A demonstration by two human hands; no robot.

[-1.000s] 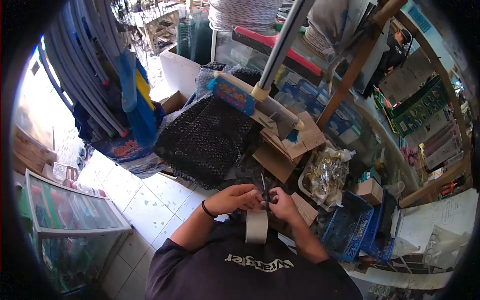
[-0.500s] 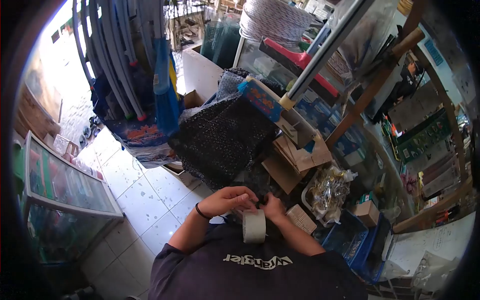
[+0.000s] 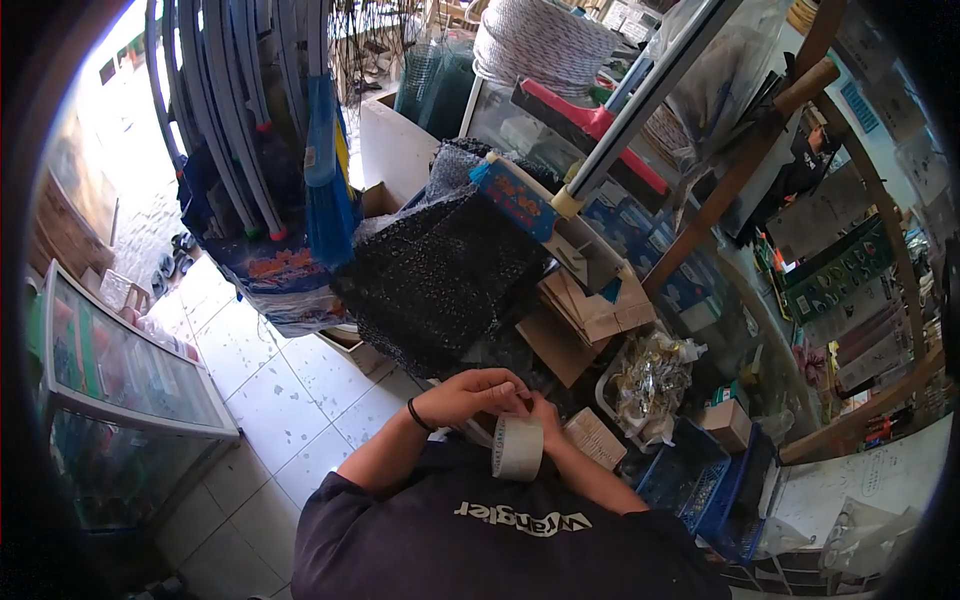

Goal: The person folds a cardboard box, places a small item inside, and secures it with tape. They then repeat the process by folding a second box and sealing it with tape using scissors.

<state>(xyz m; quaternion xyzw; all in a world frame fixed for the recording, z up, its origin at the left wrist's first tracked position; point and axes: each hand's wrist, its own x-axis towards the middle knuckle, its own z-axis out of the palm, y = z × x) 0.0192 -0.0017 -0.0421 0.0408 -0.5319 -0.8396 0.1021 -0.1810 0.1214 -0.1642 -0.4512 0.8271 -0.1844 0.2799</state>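
My left hand, with a black band at the wrist, reaches in from the left. Its curled fingers meet those of my right hand in front of my chest. Just under the joined fingers is a wide, pale roll of tape with faint print on its side, right against my right hand. What the fingertips pinch is hidden between the hands. Beyond them lies a black bubble-wrapped bundle.
Cardboard pieces, a white basket of shiny plastic packs and a blue crate stand to the right. A glass display case is on the left above floor tiles. Grey poles rise beyond.
My left fingers have closed in and now meet my right hand. The tape roll has turned a little, showing print on its side. The whole view has shifted slightly.
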